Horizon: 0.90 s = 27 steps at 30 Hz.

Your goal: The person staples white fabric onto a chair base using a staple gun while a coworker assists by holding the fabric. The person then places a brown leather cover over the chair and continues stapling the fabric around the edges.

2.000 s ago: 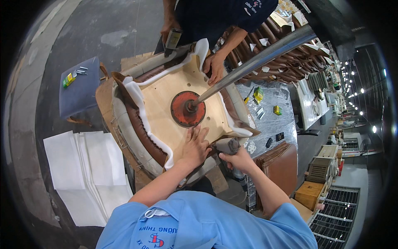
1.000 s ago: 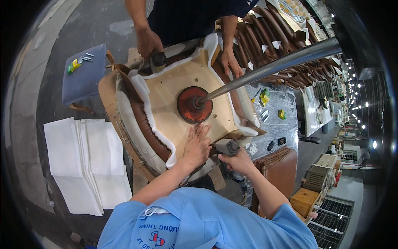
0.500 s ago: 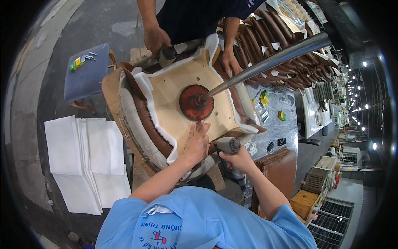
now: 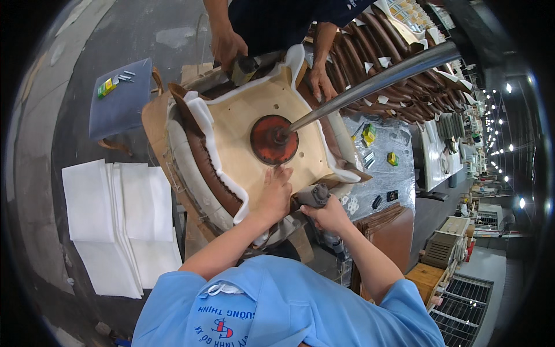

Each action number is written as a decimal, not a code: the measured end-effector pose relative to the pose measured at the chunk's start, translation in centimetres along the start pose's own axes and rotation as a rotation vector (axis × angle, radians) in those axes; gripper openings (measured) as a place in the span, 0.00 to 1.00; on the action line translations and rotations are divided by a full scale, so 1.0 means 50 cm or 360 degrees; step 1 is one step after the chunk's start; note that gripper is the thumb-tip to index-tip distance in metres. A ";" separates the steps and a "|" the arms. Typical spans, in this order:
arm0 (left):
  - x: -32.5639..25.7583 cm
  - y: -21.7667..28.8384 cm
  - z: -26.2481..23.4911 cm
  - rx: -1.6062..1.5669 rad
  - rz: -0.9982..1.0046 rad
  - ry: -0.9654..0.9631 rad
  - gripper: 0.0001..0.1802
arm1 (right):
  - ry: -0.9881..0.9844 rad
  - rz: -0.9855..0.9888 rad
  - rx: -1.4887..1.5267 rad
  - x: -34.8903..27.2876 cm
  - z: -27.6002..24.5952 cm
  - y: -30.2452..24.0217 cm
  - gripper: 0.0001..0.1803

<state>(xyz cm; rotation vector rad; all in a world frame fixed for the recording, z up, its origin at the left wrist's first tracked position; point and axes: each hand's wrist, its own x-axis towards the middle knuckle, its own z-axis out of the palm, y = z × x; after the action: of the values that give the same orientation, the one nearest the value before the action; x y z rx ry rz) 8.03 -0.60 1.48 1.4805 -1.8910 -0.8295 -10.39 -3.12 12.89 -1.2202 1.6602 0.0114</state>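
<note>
Currently, your left hand (image 4: 274, 199) lies open on the wooden board (image 4: 234, 130) near the red disc (image 4: 266, 144); your right hand (image 4: 330, 215) grips a gray gun-shaped tool (image 4: 315, 196).

I look through the left of two fisheye cameras worn on the person's head, facing steeply down. Nearest to me, the blue shirt (image 4: 272, 295) fills the bottom of the frame. A little farther off, the left hand (image 4: 274, 195) and right hand (image 4: 329, 214) sit just below centre, and I see the pale wooden panel (image 4: 231, 130) in the middle from above. The upper edge crops a co-worker (image 4: 277, 26) opposite. My wide lens bends straight edges toward a black rim and reaches distant ceiling lamps (image 4: 522, 203) at far right.
</note>
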 end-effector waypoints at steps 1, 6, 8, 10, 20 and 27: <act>0.004 0.005 -0.014 -0.0006 -0.0075 -0.0124 0.12 | 0.0011 -0.0015 0.0020 -0.001 -0.002 0.004 0.14; -0.094 0.077 -0.038 0.0320 0.0168 -0.0709 0.22 | 0.0033 -0.0028 0.0248 -0.024 0.000 0.026 0.13; -0.135 0.086 -0.023 0.0356 0.0270 -0.0618 0.28 | 0.0017 -0.0033 0.0346 -0.032 0.002 0.030 0.12; -0.156 0.066 -0.010 0.0393 0.0237 -0.0612 0.32 | -0.0016 -0.0102 0.0328 -0.036 0.003 0.032 0.12; -0.159 0.015 0.018 0.0383 -0.0003 -0.0621 0.33 | -0.0128 0.0000 0.0061 -0.025 0.013 0.029 0.18; -0.155 0.009 0.014 0.0274 0.0000 -0.0560 0.32 | -0.0126 0.0018 -0.0003 -0.017 0.022 0.011 0.18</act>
<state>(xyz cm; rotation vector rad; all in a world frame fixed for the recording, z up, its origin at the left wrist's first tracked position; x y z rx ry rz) 8.82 7.14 0.80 1.5115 -2.2688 -1.0012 -10.03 -1.71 12.69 -1.1969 1.5982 0.0674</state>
